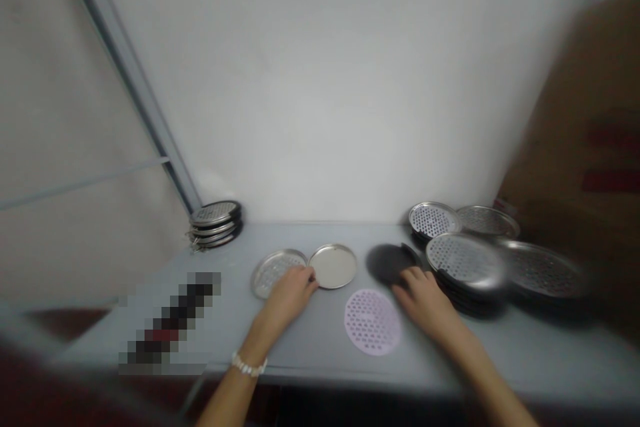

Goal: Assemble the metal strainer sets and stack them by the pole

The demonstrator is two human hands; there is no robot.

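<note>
My left hand (pixel 293 290) has its fingers curled together where a shiny perforated metal disc (pixel 270 270) meets a plain round metal lid (pixel 333 267). A small dark bit shows at its fingertips, but I cannot make out what it is. My right hand (pixel 423 297) grips the near edge of a flat black disc (pixel 387 263), which is blurred by motion. Between the hands, nearer to me, a thin lilac disc (pixel 373 321) full of holes lies flat on the table.
At the back left stands a stack of perforated metal discs with black parts (pixel 216 223). Several more stacks (pixel 467 260) crowd the right side. A large brown cardboard box (pixel 575 167) rises at the right. A pixelated dark object (pixel 173 327) lies on the grey table (pixel 300 373).
</note>
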